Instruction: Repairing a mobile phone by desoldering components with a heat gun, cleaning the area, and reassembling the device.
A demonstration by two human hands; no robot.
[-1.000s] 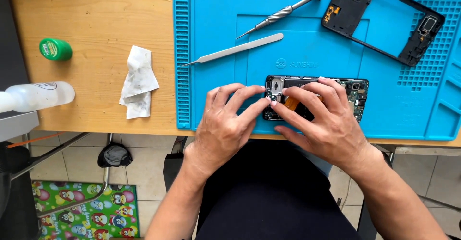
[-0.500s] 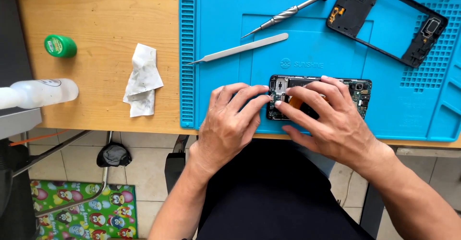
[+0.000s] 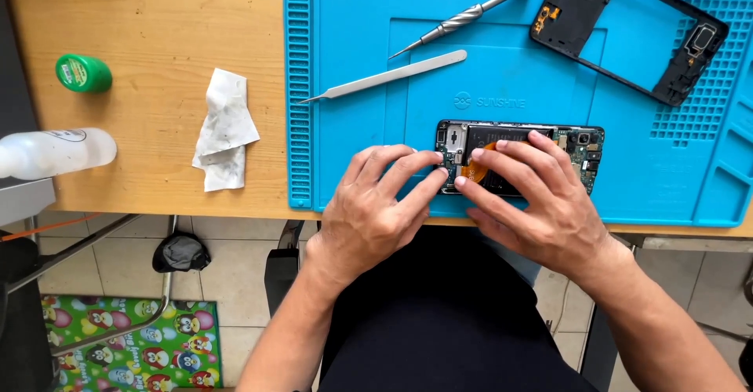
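Barely anything has been moved since the earlier frames; both hands are still kept on the opened phone (image 3: 524, 155). It's pinned on the blue mat (image 3: 353, 109) by the left hand (image 3: 375, 215), fingers curled at its left end, and the right hand (image 3: 541, 204), fingers spread over the orange flex. Just beyond the left hand, tweezers (image 3: 384, 76) and a screwdriver (image 3: 471, 14) are laid; past the right, a black frame (image 3: 627, 31).

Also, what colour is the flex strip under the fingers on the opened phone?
Orange; the flex strip shows between both hands on the opened phone, in the head view.
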